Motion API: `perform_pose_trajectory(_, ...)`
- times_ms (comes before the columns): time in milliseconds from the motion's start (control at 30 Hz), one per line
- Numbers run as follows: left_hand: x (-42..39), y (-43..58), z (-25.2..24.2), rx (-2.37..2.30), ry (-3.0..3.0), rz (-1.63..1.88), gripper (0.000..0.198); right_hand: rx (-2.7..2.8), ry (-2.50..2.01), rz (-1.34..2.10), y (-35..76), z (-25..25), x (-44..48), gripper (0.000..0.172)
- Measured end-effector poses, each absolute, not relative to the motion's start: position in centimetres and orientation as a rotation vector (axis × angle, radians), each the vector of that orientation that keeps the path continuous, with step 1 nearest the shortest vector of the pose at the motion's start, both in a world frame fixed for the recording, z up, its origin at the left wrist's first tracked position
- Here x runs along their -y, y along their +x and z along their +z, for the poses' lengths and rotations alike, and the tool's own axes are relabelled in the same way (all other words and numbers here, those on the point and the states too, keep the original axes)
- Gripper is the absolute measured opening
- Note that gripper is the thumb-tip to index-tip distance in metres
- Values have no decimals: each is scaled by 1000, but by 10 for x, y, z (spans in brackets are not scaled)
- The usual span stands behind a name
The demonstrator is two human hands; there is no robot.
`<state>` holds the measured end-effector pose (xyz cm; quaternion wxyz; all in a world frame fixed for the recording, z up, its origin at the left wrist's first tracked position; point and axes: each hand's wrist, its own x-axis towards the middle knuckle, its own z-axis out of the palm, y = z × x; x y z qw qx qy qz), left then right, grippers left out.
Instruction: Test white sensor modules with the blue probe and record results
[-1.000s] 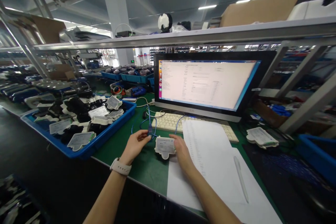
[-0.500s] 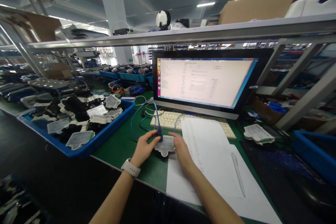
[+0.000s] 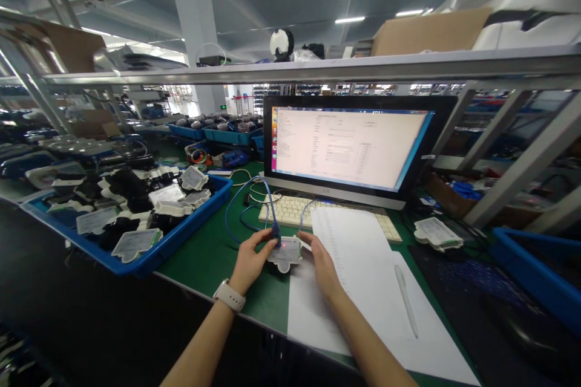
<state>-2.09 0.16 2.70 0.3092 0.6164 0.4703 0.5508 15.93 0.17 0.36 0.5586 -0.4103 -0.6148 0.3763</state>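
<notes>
Small white module [image 3: 284, 252] flat on green bench [image 3: 204, 254], near front edge, dead centre between both hands. Left hand [image 3: 251, 260] at module's left side, fingers pinching blue plug [image 3: 275, 231] at module's top-left corner; plug looks seated or nearly so, can't tell which. Right hand [image 3: 323, 263] on module's right edge, fingers curled against it, bracing; not lifting. Red dot lit on module top, close by plug.

Key relation: plug axis running roughly away from body, toward keyboard [image 3: 318, 214]; cable [image 3: 245, 199] looping up and left from plug, then back behind. Module's port face on far side, so any push or pull along plug goes fore-aft, not sideways. Left hand nearer plug; right hand only counter-hold.

Paper sheet [image 3: 363, 278] just right of module, under right wrist, pen [image 3: 405, 300] lying on it well apart from hands. Blue tray [image 3: 181, 236] of same-type modules off to left, apart from left hand. One more module [image 3: 436, 233] right of keyboard, out of reach line. Monitor [image 3: 349, 148] behind keyboard, lit.
</notes>
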Motion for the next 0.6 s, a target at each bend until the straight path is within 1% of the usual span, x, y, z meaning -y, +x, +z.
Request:
perform_pose_trajectory(200,0,-19,22,-1255,1633,1496,32,1426,-949,855,198,23,34,45)
perform_pose_trajectory(367,3,-17,20,-1268,1661,1543,28,1377,-1067,717,269,19,67,43)
perform_pose_trajectory(500,2,-18,15,-1245,1690,1592,26,1281,-1289,465,341,15,86,44)
perform_pose_trajectory(600,1,-20,9,-1200,1718,1638,24,1314,-1557,68,391,17,95,46)
